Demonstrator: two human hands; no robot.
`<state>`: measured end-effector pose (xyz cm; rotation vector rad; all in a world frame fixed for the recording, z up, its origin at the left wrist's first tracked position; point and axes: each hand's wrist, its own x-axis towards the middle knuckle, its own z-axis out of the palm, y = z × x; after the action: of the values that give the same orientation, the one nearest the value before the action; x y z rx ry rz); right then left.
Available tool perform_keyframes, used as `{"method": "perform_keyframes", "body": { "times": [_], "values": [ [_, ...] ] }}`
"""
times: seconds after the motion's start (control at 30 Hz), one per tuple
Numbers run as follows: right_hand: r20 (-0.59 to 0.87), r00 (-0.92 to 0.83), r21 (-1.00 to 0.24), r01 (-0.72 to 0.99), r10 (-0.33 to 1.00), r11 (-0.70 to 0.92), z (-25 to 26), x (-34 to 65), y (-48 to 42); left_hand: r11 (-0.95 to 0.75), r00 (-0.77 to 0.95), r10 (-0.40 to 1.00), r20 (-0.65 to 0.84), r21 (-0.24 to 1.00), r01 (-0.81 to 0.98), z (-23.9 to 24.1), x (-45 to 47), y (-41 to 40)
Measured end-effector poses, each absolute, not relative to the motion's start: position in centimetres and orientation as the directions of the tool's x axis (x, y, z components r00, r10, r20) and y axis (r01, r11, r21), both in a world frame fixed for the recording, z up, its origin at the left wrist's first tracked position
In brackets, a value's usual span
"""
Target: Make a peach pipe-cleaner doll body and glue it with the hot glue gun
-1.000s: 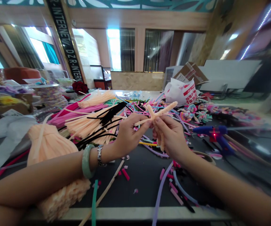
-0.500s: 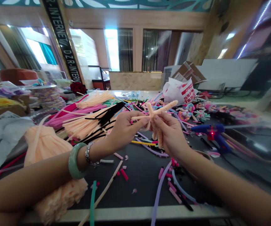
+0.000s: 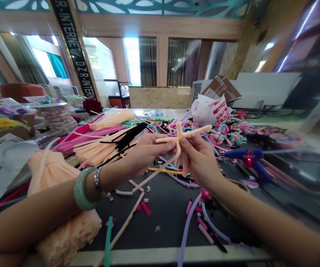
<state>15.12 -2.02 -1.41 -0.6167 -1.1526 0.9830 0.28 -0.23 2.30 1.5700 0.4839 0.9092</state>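
Both hands hold a small cross-shaped figure of twisted peach pipe cleaners above the dark work mat. My left hand pinches one arm of the figure from the left, and my right hand grips its middle from below. A long, thin peach pipe cleaner runs from the figure down-left past my left hand. A jade bangle and a metal bracelet circle my left wrist.
Peach and pink pipe cleaner bundles and black strands lie left of my hands. A blue glue gun with a red light rests to the right. Cut pieces litter the mat, and a white plastic bag stands behind.
A long peach strand now extends down-left from the figure. My left forearm has shifted left, and the figure has turned slightly between my hands.
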Motion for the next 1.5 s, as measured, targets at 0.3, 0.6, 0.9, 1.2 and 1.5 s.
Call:
{"method": "perform_keyframes", "body": {
  "times": [0.3,0.6,0.9,1.2,1.5],
  "values": [
    [0.470,0.081,-0.849,-0.232,0.879,0.475,-1.4,15.1,-2.2,-0.191,0.568,0.783,0.254,0.967,-0.168,2.5,0.2,-0.6],
    [0.518,0.071,-0.844,-0.121,0.853,0.523,-1.1,15.5,-2.4,-0.271,0.575,0.756,0.314,0.949,-0.162,2.3,0.4,-0.6],
    [0.540,0.046,-0.841,-0.001,0.841,0.540,-1.2,16.1,-2.3,-0.254,0.562,0.776,0.288,0.957,-0.140,2.1,0.3,-0.5],
    [0.571,0.078,-0.819,0.128,0.818,0.559,-1.3,16.1,-2.5,-0.157,0.577,0.777,0.252,0.965,-0.211,2.0,0.4,-0.7],
    [0.585,0.109,-0.804,0.204,0.803,0.558,-0.8,16.2,-2.9,-0.091,0.628,0.740,0.239,0.962,-0.258,2.1,0.3,-0.4]
  ]
}}
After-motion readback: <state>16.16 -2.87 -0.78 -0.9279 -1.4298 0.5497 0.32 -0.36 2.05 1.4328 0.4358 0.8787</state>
